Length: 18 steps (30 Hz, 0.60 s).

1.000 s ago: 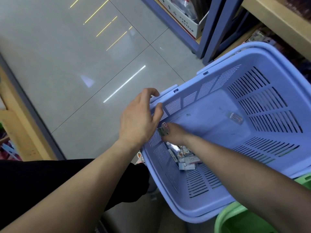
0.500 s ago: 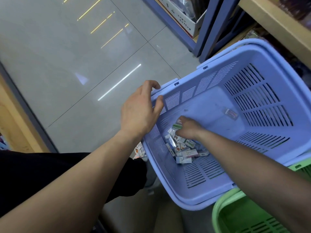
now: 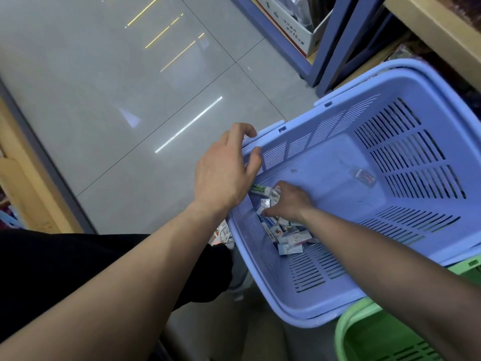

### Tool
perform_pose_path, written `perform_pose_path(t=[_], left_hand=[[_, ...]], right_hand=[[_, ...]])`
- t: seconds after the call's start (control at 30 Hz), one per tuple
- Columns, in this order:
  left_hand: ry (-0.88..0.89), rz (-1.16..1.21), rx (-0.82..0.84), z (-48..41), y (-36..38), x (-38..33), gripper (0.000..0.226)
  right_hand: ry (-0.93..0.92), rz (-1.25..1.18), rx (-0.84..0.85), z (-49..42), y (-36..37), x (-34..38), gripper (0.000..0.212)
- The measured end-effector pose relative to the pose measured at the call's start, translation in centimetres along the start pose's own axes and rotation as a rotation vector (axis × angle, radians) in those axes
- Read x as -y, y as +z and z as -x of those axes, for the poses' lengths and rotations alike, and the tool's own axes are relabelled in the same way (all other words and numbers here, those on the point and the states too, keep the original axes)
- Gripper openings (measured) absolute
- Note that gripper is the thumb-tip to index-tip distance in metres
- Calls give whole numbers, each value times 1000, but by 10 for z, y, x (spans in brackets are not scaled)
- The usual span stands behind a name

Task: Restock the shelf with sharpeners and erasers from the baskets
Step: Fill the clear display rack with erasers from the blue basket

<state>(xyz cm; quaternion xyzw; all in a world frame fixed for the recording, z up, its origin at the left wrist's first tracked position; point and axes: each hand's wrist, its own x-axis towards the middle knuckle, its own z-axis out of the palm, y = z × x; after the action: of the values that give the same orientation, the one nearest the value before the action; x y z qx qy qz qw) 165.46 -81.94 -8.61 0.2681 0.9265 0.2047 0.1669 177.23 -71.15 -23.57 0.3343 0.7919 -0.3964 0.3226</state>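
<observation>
- Left hand (image 3: 223,168) grips the near corner of the lilac basket (image 3: 416,157). Its fingers are curled over the rim and its thumb is pressed against the slotted wall inside.
- Right hand (image 3: 289,201) reaches down into the basket, at 4 o'clock from the left hand. Its fingers are bent down onto the pile of small packets (image 3: 289,238) and touch the top ones. Whether any packet is actually pinched cannot be told.
- The lilac basket is tipped toward the person, so its slotted walls and smooth bottom face the camera.
- The pile is bunched into the basket's 7 o'clock corner, against the wall the left hand holds, and the packets lie at mixed angles.
- A green-striped packet (image 3: 260,189) lies between the two hands at the top of the pile, its long axis running roughly 10 to 4 o'clock.
- A lone clear packet (image 3: 364,175) lies apart on the basket bottom, at 3 o'clock from the right hand.
- A green basket (image 3: 348,332) sits under the lilac one at 5 o'clock; what it holds is out of sight.
- At 12 to 1 o'clock, a cardboard box (image 3: 294,27) sits low in a blue shelf frame (image 3: 335,40) standing on the tiled floor (image 3: 104,100).
</observation>
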Motion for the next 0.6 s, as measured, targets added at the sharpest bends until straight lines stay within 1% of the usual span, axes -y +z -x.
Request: perform_pose_path(t=[0.1, 0.23, 0.43, 0.5, 0.6], left_hand=[[4, 6, -6, 0, 1, 1, 25], [-1, 4, -11, 0, 1, 1, 25], [1, 0, -12, -1, 1, 0, 25], [-2, 7, -11, 0, 1, 0, 25], [-8, -1, -9, 0, 1, -1, 25]], right_hand=[[-15, 12, -1, 2, 1, 4, 67], [-111, 48, 38, 2, 16, 10, 76], [-90, -49, 125, 1, 14, 6, 92], [-83, -59, 149, 4, 14, 6, 90], [-87, -48, 157, 5, 14, 8, 80]])
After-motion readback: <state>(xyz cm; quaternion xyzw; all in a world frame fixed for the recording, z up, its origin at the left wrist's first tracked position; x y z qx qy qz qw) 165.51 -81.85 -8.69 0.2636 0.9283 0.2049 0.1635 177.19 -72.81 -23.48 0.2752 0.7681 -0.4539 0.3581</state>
